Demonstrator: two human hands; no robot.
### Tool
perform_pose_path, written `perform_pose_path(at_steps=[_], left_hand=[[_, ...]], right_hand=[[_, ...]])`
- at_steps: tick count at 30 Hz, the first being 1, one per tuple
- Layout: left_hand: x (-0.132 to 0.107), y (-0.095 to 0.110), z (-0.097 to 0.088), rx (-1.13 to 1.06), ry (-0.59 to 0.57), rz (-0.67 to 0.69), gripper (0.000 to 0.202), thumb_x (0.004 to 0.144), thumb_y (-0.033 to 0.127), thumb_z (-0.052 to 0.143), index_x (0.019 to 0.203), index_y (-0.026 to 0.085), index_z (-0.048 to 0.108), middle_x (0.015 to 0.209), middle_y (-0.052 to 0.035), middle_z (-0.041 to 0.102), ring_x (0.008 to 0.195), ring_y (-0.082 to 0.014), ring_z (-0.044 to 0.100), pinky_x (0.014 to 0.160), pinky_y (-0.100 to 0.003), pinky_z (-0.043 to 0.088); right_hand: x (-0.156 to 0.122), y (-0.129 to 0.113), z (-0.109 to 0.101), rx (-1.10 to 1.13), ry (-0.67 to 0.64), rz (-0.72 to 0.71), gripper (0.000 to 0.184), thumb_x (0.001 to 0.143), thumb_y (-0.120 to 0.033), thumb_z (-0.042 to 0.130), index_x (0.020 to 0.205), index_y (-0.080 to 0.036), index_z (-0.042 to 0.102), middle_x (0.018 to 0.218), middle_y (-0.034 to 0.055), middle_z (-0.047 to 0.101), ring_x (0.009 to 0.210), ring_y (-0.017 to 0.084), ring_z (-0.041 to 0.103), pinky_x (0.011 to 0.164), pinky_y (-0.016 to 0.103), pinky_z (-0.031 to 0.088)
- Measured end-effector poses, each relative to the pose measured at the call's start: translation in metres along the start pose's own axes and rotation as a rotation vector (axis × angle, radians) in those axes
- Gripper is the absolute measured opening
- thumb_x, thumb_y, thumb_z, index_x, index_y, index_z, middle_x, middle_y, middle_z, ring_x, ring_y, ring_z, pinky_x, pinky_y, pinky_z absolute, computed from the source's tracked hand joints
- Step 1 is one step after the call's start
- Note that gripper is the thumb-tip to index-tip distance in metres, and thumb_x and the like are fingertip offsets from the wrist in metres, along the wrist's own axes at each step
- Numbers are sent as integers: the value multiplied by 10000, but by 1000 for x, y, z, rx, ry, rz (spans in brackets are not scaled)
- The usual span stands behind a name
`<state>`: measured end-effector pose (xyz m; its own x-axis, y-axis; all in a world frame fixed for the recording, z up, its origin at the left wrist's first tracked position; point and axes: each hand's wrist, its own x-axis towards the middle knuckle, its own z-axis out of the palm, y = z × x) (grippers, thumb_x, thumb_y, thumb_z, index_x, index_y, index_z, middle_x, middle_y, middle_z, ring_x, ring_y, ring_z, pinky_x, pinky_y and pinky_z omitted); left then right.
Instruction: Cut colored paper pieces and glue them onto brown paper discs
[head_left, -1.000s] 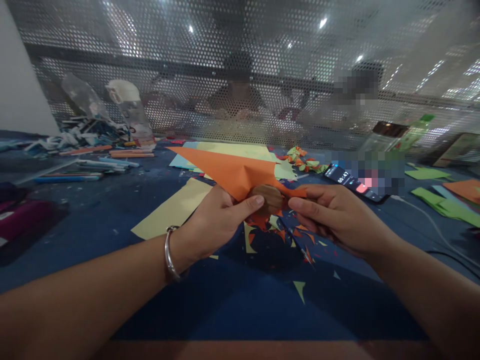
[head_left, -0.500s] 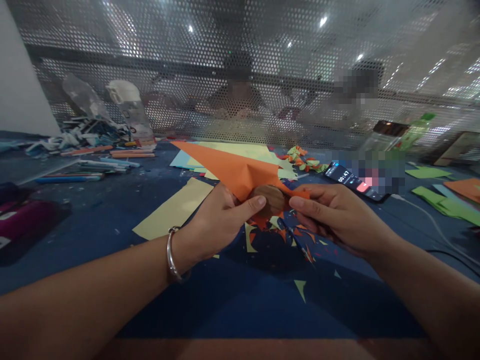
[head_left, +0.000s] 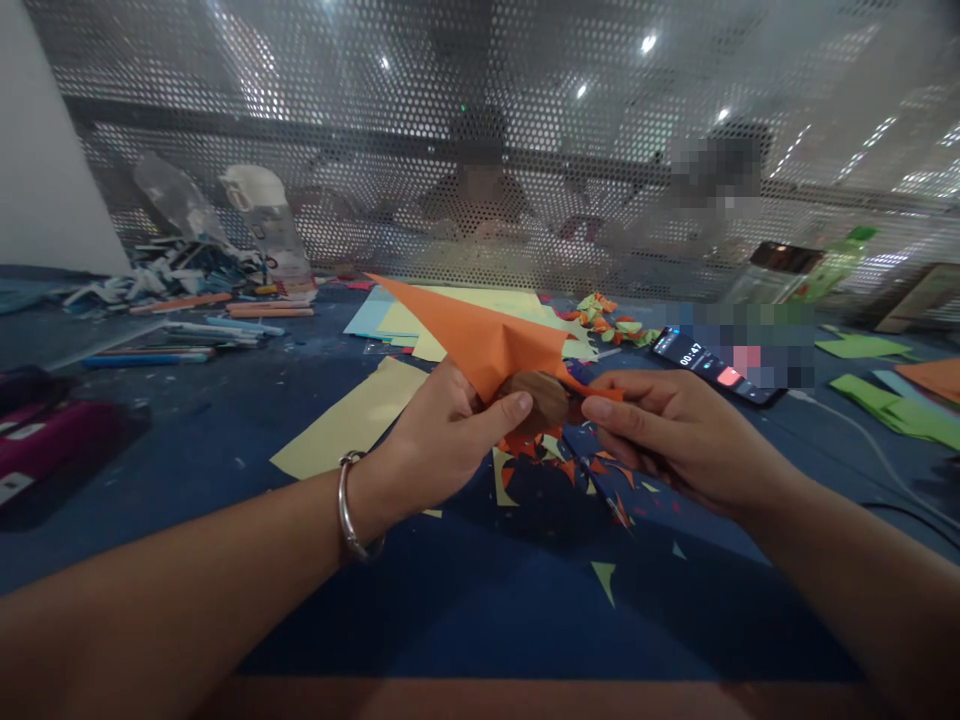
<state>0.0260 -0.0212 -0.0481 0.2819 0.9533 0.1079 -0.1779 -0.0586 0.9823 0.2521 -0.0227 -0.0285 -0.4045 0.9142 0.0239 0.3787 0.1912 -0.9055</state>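
Between my hands, above the table, is a sheet of orange paper point(head_left: 457, 325), creased in the middle and tapering to a point at its far left. My left hand point(head_left: 435, 430) is closed on it, the thumb pressing a round brown wooden disc point(head_left: 540, 402) against the paper. At the paper's right end, my right hand point(head_left: 660, 425) pinches a narrow strip between thumb and fingers. Under the hands lie orange and yellow scraps point(head_left: 559, 455) and a thin, dark, pointed tool point(head_left: 611, 500) whose kind I cannot make out.
Yellow sheets point(head_left: 352, 415) lie left of my hands. Felt pens point(head_left: 150, 355), a water bottle point(head_left: 270, 225) and a purple case point(head_left: 60, 445) stand farther left. A phone point(head_left: 712, 365) with a cable is at right, near green paper point(head_left: 900, 410). Perforated metal point(head_left: 360, 130) closes off the back.
The orange paper's pointed left end has swung slightly to the right. Both hands keep their grip, and the whole view has shifted a little.
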Motion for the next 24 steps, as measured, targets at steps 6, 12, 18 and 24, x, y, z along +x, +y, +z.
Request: perform_pose_path(at_steps=[6,12,18,24], left_hand=[[0,1,1,234,-27,198,173,820,279,750,680,179,726,707,-15,646,741,-174,553,668,-266,439],[-1,-1,0,383,-1,221,508,873,310,703,462,181,433,523,44,311,522,-90,244,486,-261,221],[3,-6,-4,471,-76,335,574,913,358,614,509,209,235,511,57,176,478,-69,145,427,-271,85],[2,-10,-6,580,-20,172,656,902,471,611,478,218,178,495,46,158,454,-63,142,426,-283,57]], right_hand=[[-2,0,-1,2,-2,3,451,920,-558,646,678,-186,564,494,-57,527,363,36,391,349,176,236],[-2,-3,-1,-1,-4,-9,469,922,-570,638,672,-182,557,497,-53,526,364,31,394,349,170,250],[-1,-1,-2,37,-19,-20,454,915,-574,650,705,-179,568,497,-57,532,367,27,393,344,155,247],[-3,0,-4,42,-30,-26,433,912,-554,664,713,-178,582,488,-60,528,359,26,386,343,162,234]])
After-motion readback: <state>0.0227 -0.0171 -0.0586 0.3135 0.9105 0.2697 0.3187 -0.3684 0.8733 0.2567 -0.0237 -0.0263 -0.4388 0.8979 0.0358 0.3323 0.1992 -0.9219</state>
